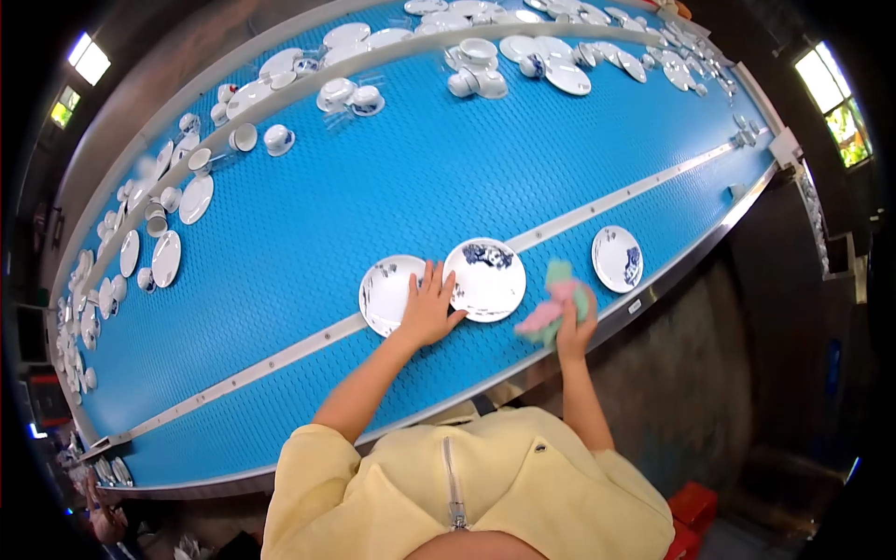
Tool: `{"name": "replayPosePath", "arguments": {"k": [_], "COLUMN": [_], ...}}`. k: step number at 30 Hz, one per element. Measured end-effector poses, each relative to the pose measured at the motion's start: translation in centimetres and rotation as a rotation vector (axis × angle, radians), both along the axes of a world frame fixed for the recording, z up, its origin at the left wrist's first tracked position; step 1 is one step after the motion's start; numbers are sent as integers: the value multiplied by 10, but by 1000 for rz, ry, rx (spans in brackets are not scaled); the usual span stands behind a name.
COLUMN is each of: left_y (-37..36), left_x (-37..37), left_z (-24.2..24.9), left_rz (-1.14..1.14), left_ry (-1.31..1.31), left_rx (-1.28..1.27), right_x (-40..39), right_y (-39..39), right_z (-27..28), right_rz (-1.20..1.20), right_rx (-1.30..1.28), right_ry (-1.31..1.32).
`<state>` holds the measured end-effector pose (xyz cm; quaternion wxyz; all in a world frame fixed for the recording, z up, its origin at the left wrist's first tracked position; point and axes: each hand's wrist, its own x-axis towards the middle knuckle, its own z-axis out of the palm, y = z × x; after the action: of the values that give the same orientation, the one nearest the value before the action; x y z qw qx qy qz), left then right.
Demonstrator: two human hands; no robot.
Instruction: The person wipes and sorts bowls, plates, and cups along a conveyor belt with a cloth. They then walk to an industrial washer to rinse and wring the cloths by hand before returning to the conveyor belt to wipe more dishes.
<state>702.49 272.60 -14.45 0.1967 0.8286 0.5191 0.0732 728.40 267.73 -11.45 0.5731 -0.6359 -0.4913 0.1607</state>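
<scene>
Three white plates with blue patterns lie along the near edge of the blue conveyor belt (373, 187). My left hand (430, 308) rests flat with fingers spread across the left plate (385, 291) and the edge of the middle plate (485, 277). My right hand (574, 327) grips a pink and green cloth (553, 303), held just right of the middle plate and blurred by motion. The third plate (617, 258) lies apart, farther right.
A metal strip (597, 207) runs along the belt behind the plates. Several white cups, bowls and plates crowd the far side, such as a large plate (196, 199) and a cup (277, 139). The belt's metal rim (691, 257) borders a dark floor; red crates (693, 511) stand below right.
</scene>
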Motion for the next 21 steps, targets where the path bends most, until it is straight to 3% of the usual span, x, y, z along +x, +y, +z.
{"name": "replayPosePath", "arguments": {"k": [2, 4, 6, 8, 10, 12, 14, 16, 18, 19, 21], "left_y": [-2, 1, 4, 5, 13, 15, 11, 6, 6, 5, 0], "left_x": [11, 27, 44, 55, 59, 69, 85, 101, 116, 123, 133], "left_z": [-4, -7, -1, -7, -1, 1, 8, 9, 13, 11, 10], "left_rz": [-46, -8, 180, 240, 148, 133, 47, 28, 19, 23, 21], "left_ry": [-80, -87, -105, -79, -25, 44, 18, 1, 32, 28, 19], "left_rx": [47, 50, 72, 84, -3, -8, -87, -59, -79, -76, -76], "right_x": [15, 0, -17, -33, -24, 2, 36, 73, 124, 155, 213], "right_y": [35, 75, 110, 105, 95, 73, 60, 68, 84, 89, 120], "right_z": [2, 24, -5, -13, -36, -49, -35, -5, 4, -8, -4], "right_rz": [97, 306, 450, 547, 938, 1094, 1247, 1406, 1270, 1048, 727], "right_rx": [-119, -192, -144, -19, -61, 30, -97, -469, -568, -455, -478], "right_ry": [42, -241, -782, -1010, -971, -843, -584, -875, -499, -284, -285]}}
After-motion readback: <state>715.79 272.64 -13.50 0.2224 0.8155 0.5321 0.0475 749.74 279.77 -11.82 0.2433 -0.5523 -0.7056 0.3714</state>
